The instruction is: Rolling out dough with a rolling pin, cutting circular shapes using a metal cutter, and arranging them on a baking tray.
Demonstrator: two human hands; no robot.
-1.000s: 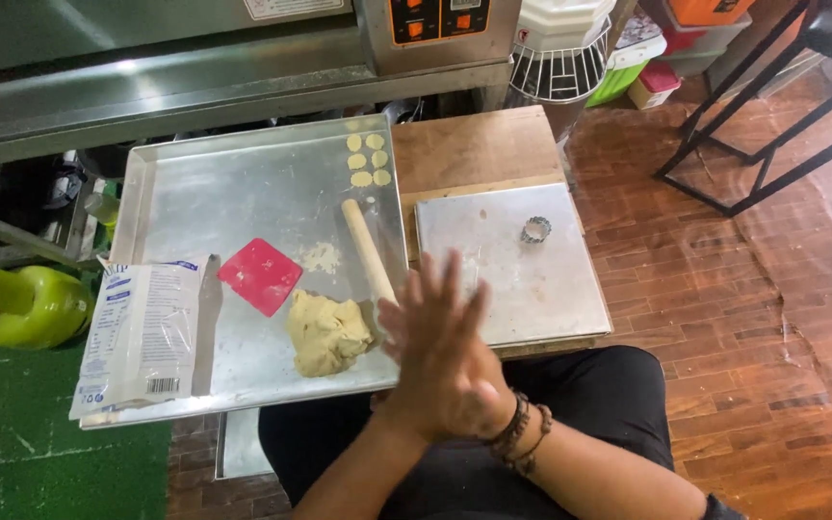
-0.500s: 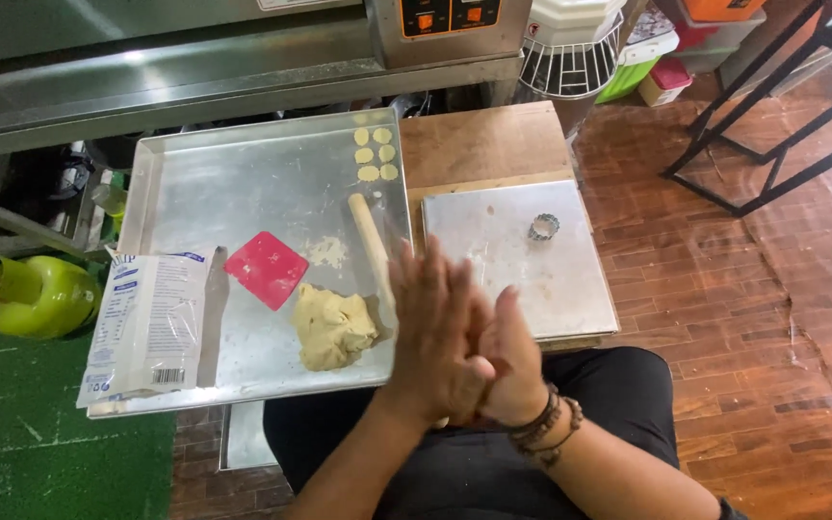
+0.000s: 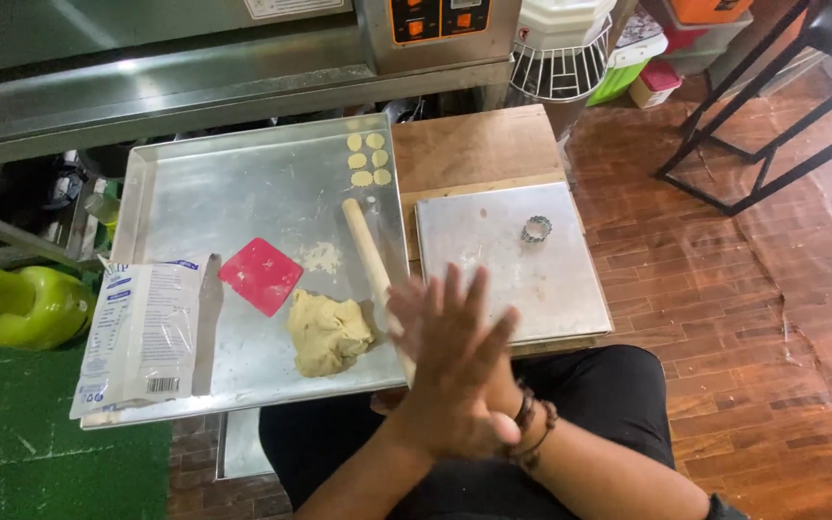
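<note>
Left of centre, a large metal baking tray (image 3: 243,183) carries a pale dough lump (image 3: 327,332), red square scraper (image 3: 260,275) and wooden rolling pin (image 3: 370,260); lower centre, left hand (image 3: 450,385) presses flat against right hand (image 3: 493,385), fingers (image 3: 455,308) spread, holding nothing

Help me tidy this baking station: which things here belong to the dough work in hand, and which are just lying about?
In use: left hand pressed on right hand; dough lump; rolling pin; red scraper; round cutter; cut discs; large tray; flat metal sheet.

Lying about: white bag; green container; black stool; wire basket.
</note>
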